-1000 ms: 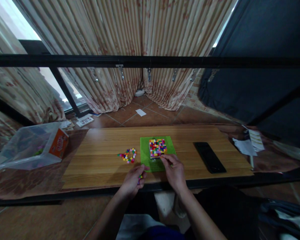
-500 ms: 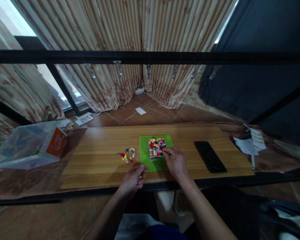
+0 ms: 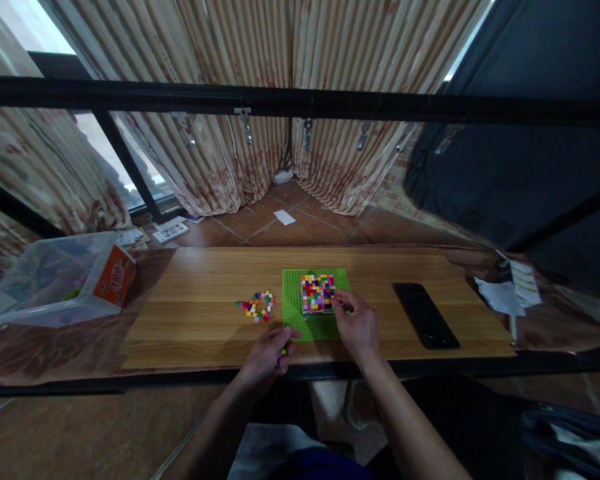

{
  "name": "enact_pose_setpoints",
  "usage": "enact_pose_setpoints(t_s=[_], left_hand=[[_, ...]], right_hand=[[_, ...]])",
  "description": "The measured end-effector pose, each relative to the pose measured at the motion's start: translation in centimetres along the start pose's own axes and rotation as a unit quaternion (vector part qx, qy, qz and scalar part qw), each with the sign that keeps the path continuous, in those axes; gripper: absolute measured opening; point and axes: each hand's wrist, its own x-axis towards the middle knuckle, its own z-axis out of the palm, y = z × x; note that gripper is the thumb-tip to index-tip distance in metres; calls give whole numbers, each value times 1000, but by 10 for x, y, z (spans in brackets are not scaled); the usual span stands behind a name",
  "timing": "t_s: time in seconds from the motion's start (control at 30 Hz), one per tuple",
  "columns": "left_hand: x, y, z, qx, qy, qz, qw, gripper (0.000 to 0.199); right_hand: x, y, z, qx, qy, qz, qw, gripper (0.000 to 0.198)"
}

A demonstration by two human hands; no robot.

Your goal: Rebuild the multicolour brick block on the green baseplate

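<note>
Left hand [image 3: 269, 353] is loosely curled around a few small bricks [image 3: 281, 357] by the green baseplate's [image 3: 291, 293] near left corner. Right hand [image 3: 359, 325] has thumb and fingers bunched against the brick block [image 3: 318, 292] on the baseplate, hiding part of its right edge; can't tell if they're gripping a piece. Loose bricks [image 3: 251, 309] left of the baseplate, black slab [image 3: 426, 316] right.
</note>
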Motion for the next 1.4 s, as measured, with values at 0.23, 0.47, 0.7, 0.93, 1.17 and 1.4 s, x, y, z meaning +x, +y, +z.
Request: enact_pose_setpoints(t_s=[0.23, 0.47, 0.7, 0.93, 1.17, 1.4], left_hand=[[-1, 2, 2, -8, -6, -1, 1000, 36], [-1, 2, 2, -3, 4, -3, 1000, 36], [1, 2, 2, 0, 1, -10, 1000, 34], [2, 0, 0, -30, 9, -19, 999, 30], [4, 13, -5, -168, 8, -61, 984, 29], [2, 15, -8, -249, 2, -62, 967, 28]], right_hand=[[3, 1, 5, 104, 21, 96, 990, 27], [9, 4, 7, 122, 21, 141, 982, 30], [13, 4, 6, 109, 9, 161, 981, 34], [14, -1, 2, 90, 18, 134, 987, 33], [-34, -23, 10, 150, -3, 93, 984, 24], [-77, -56, 16, 122, -150, -55, 980, 19]])
